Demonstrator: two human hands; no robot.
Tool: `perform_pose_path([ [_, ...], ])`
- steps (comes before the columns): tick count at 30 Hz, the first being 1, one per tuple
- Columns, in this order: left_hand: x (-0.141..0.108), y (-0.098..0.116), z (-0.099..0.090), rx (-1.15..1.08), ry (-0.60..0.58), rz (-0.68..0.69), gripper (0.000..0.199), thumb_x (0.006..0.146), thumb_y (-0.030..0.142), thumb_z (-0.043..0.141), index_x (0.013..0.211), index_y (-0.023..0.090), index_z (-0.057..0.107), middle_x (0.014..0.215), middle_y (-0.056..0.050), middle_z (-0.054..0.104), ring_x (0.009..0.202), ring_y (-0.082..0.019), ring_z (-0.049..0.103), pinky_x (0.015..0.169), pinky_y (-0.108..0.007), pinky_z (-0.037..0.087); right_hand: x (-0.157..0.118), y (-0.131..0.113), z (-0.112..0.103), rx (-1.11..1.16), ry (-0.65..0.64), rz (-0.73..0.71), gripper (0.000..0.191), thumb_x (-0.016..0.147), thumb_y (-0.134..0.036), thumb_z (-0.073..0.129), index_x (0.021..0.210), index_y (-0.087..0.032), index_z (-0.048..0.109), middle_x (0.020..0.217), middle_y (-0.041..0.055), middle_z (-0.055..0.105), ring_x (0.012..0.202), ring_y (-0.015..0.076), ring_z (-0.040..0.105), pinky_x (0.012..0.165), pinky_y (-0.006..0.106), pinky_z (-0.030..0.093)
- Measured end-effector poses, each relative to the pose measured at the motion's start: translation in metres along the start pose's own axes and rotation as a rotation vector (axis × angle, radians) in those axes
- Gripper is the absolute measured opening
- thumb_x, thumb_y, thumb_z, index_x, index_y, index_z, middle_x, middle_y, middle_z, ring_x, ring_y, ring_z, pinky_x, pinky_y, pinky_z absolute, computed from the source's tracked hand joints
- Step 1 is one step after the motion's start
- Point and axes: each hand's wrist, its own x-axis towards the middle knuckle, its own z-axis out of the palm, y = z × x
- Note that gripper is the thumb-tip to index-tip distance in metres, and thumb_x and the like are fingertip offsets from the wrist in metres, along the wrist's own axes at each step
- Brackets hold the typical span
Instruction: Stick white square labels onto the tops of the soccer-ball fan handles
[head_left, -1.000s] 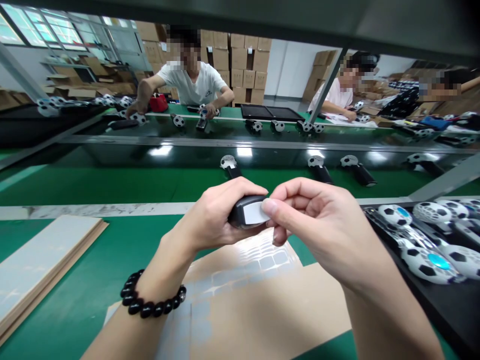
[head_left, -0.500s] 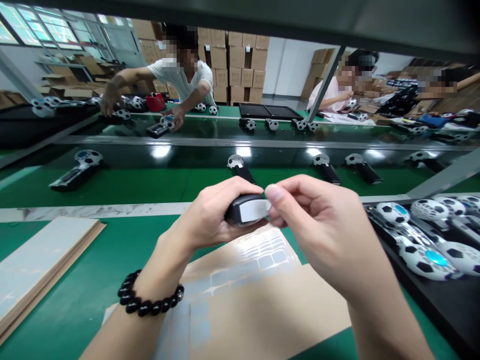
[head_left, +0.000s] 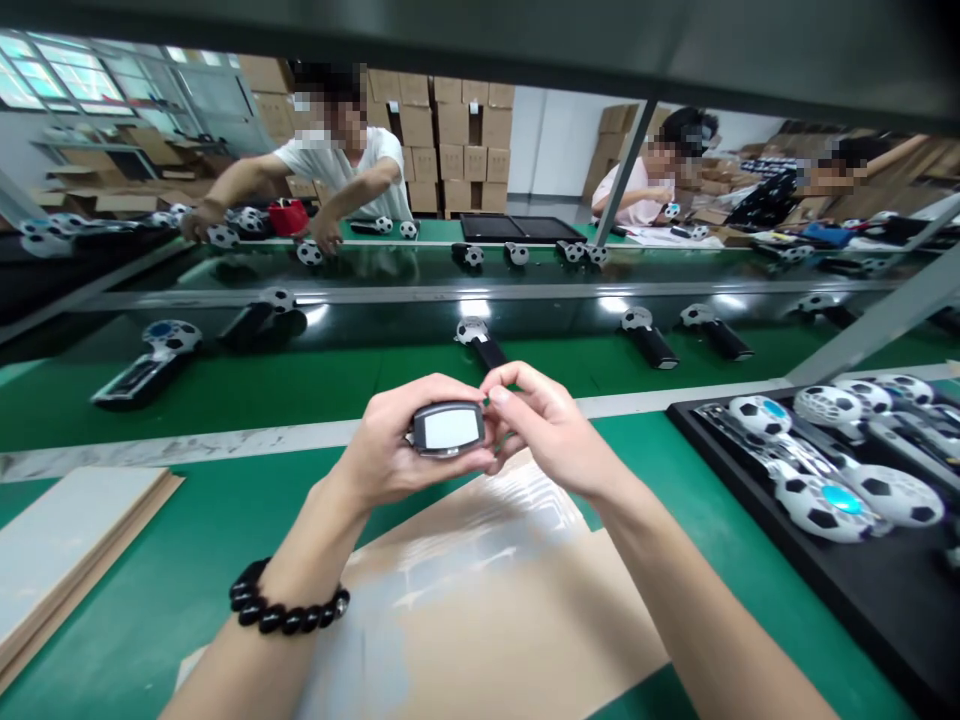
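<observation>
My left hand (head_left: pixel 390 435) is wrapped round a black handle (head_left: pixel 420 445), whose end faces me. A pale grey-white sticker (head_left: pixel 454 430) lies flat across that end. At the handle's right edge is my right hand (head_left: pixel 540 425), its thumb and fingers bent together close against the side. Whether anything small sits between those fingertips is hidden. The rest of the handled device is out of sight behind my left hand. Beneath both hands a tan backing sheet (head_left: pixel 517 610) with silvery-grey stickers rests on the green table.
A black tray (head_left: pixel 780 570) at right holds several football-patterned devices (head_left: pixel 825 500). More of them, such as one football-headed device (head_left: pixel 154 360), lie on the green conveyor belt (head_left: pixel 360 370) ahead. Stacked sheets (head_left: pixel 75 540) sit at left. A slanted metal post (head_left: pixel 870 320) stands right; co-workers sit across.
The sticker's right end, which stuck out in my right fingers, now lies on the handle's end. Both hands and the handle appear further left in view. A co-worker's hands moved over the far line.
</observation>
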Motion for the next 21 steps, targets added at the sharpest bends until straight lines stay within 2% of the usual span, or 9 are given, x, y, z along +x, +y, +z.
perform_pose_path([
  [3, 0.003, -0.02, 0.0, 0.054, -0.039, -0.004, 0.041, 0.08, 0.044, 0.084, 0.108, 0.018, 0.069, 0.095, -0.008, 0.076, 0.085, -0.017, 0.072, 0.076, -0.025, 0.06, 0.023, 0.031, -0.018, -0.201, 0.196, 0.037, 0.028, 0.104, -0.041, 0.043, 0.099, -0.018, 0.059, 0.088, 0.0041, 0.07, 0.082, 0.0192, 0.072, 0.076, 0.037, 0.061],
  [5, 0.006, -0.047, 0.0, 0.177, -0.075, 0.012, 0.044, 0.08, 0.048, 0.083, 0.11, 0.018, 0.07, 0.098, -0.01, 0.077, 0.093, -0.022, 0.071, 0.084, -0.032, 0.06, 0.041, 0.052, -0.028, -0.364, 0.322, 0.07, 0.024, 0.103, -0.036, 0.054, 0.111, -0.016, 0.064, 0.113, 0.0088, 0.069, 0.106, 0.024, 0.068, 0.092, 0.046, 0.057],
  [7, 0.006, -0.082, 0.0, 0.361, -0.136, -0.052, 0.044, 0.082, 0.047, 0.081, 0.114, 0.02, 0.071, 0.109, -0.013, 0.077, 0.108, -0.028, 0.069, 0.097, -0.043, 0.056, 0.059, 0.071, -0.034, -0.502, 0.38, 0.105, 0.033, 0.099, -0.034, 0.065, 0.127, -0.018, 0.063, 0.135, 0.011, 0.062, 0.121, 0.0287, 0.061, 0.101, 0.053, 0.052],
  [10, -0.004, -0.134, -0.002, 0.609, -0.26, -0.271, 0.035, 0.087, 0.038, 0.077, 0.117, 0.023, 0.073, 0.139, -0.017, 0.064, 0.135, -0.038, 0.055, 0.115, -0.063, 0.039, 0.082, 0.091, -0.035, -0.618, 0.391, 0.149, 0.042, 0.098, -0.034, 0.068, 0.136, -0.02, 0.059, 0.143, 0.0116, 0.057, 0.124, 0.0305, 0.06, 0.102, 0.055, 0.051],
  [13, -0.017, -0.161, -0.005, 0.661, -0.356, -0.382, 0.037, 0.084, 0.034, 0.078, 0.118, 0.019, 0.074, 0.145, -0.023, 0.059, 0.137, -0.047, 0.052, 0.11, -0.071, 0.04, 0.099, 0.093, -0.037, -0.626, 0.419, 0.172, 0.038, 0.099, -0.034, 0.066, 0.133, -0.019, 0.061, 0.138, 0.0111, 0.061, 0.119, 0.0283, 0.063, 0.099, 0.052, 0.055],
  [15, -0.02, -0.157, -0.004, 0.674, -0.39, -0.431, 0.049, 0.083, 0.033, 0.079, 0.128, 0.016, 0.068, 0.148, -0.026, 0.054, 0.139, -0.049, 0.049, 0.111, -0.073, 0.038, 0.103, 0.083, -0.038, -0.581, 0.431, 0.173, 0.036, 0.099, -0.034, 0.066, 0.132, -0.019, 0.061, 0.136, 0.0111, 0.062, 0.116, 0.0273, 0.065, 0.097, 0.051, 0.056],
  [18, -0.008, -0.125, 0.006, 0.694, -0.353, -0.422, 0.076, 0.084, 0.029, 0.079, 0.151, 0.017, 0.045, 0.167, -0.023, 0.026, 0.156, -0.044, 0.021, 0.123, -0.068, 0.019, 0.092, 0.057, -0.034, -0.471, 0.385, 0.137, 0.039, 0.099, -0.032, 0.065, 0.135, -0.018, 0.06, 0.133, 0.0108, 0.066, 0.116, 0.0262, 0.066, 0.097, 0.046, 0.056],
  [20, 0.006, -0.098, 0.013, 0.688, -0.28, -0.254, 0.08, 0.077, 0.026, 0.085, 0.148, 0.02, 0.048, 0.165, -0.019, 0.034, 0.155, -0.042, 0.025, 0.126, -0.063, 0.018, 0.069, 0.038, -0.024, -0.377, 0.304, 0.108, 0.04, 0.101, -0.036, 0.059, 0.137, -0.021, 0.058, 0.128, 0.0067, 0.07, 0.11, 0.0232, 0.07, 0.09, 0.035, 0.058],
  [21, 0.012, -0.086, 0.014, 0.656, -0.261, -0.219, 0.07, 0.078, 0.025, 0.084, 0.141, 0.021, 0.054, 0.154, -0.016, 0.05, 0.148, -0.04, 0.04, 0.125, -0.06, 0.024, 0.052, 0.03, -0.017, -0.329, 0.267, 0.104, 0.039, 0.104, -0.042, 0.049, 0.138, -0.023, 0.056, 0.125, 0.0054, 0.071, 0.105, 0.0213, 0.072, 0.084, 0.032, 0.059],
])
